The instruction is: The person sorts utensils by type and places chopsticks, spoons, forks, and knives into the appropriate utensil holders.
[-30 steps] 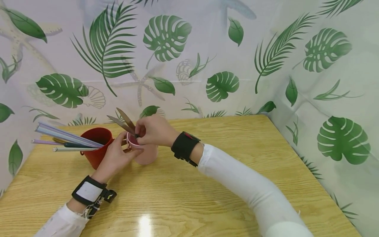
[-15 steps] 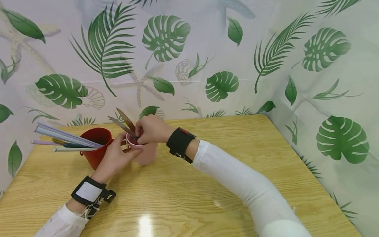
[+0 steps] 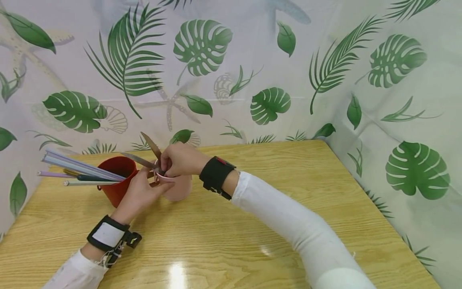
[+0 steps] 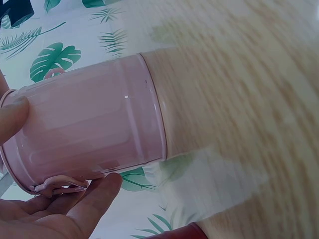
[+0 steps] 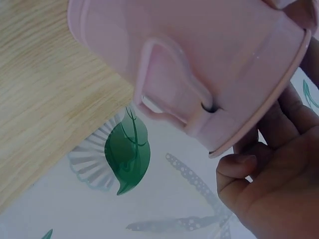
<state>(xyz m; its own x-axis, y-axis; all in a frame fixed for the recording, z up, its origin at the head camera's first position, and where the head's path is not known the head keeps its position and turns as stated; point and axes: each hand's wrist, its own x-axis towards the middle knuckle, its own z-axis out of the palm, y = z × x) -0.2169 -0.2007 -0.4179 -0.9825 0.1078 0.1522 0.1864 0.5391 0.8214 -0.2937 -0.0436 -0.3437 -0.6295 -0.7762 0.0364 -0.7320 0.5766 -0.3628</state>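
Observation:
A small pink metal bucket (image 3: pixel 179 190) stands on the table. My left hand (image 3: pixel 138 196) grips its rim; in the left wrist view the thumb lies on the pink wall (image 4: pixel 84 119) and the fingers are beside a small side handle (image 4: pixel 60 185). My right hand (image 3: pixel 185 160) pinches a pair of scissors (image 3: pixel 141 161) over the bucket's mouth. Their two blades stick up and spread apart, towards the back left. Fingers and rim hide the scissors' lower end. In the right wrist view the curled right hand (image 5: pixel 279 184) is right at the bucket's rim.
A red bucket (image 3: pixel 114 194) stands just left of the pink one, behind my left hand. Several long thin pale and purple sticks (image 3: pixel 81 163) and a dark-handled tool (image 3: pixel 92 177) lean out of it to the left. A leaf-printed cloth (image 3: pixel 223 80) rises behind the wooden table (image 3: pixel 223 237).
The scissors' blades have spread wider, one swinging down to the left over the red bucket. My right hand and forearm have shifted slightly left. The left hand stays on the pink bucket.

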